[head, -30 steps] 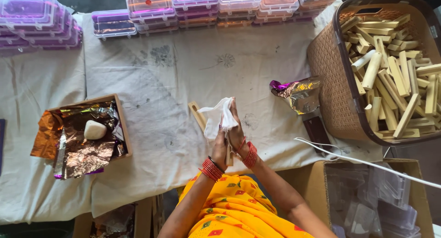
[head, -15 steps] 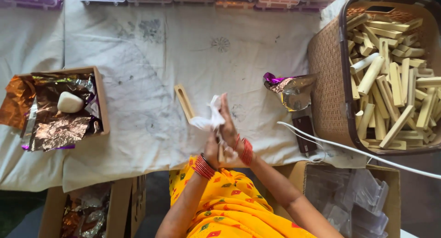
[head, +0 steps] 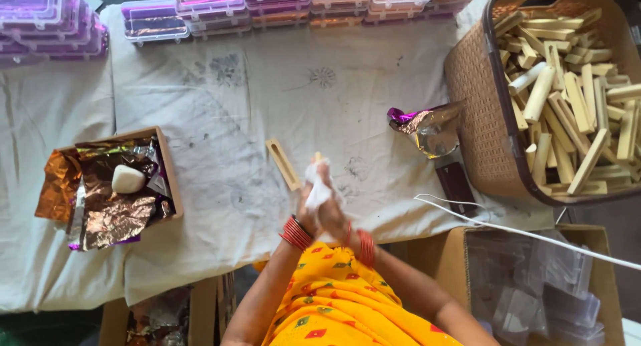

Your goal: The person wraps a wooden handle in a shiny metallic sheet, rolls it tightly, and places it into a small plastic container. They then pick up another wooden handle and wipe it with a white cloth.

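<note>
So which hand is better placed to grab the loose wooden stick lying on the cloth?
Left, probably. The pale flat wooden stick lies just to the left of the joined hands. The left hand is on that side; the right hand would have to cross over. Both now clasp a crumpled white cloth.

Pressing together around a crumpled white cloth and a pale stick end, left hand and right hand, just beside a flat wooden stick lying on the grey table sheet. Sitting well left of that stick, a cardboard box of crinkled foil and a white lump. Lying to its right, a foil wrapper touching a woven basket of wooden sticks.
</note>
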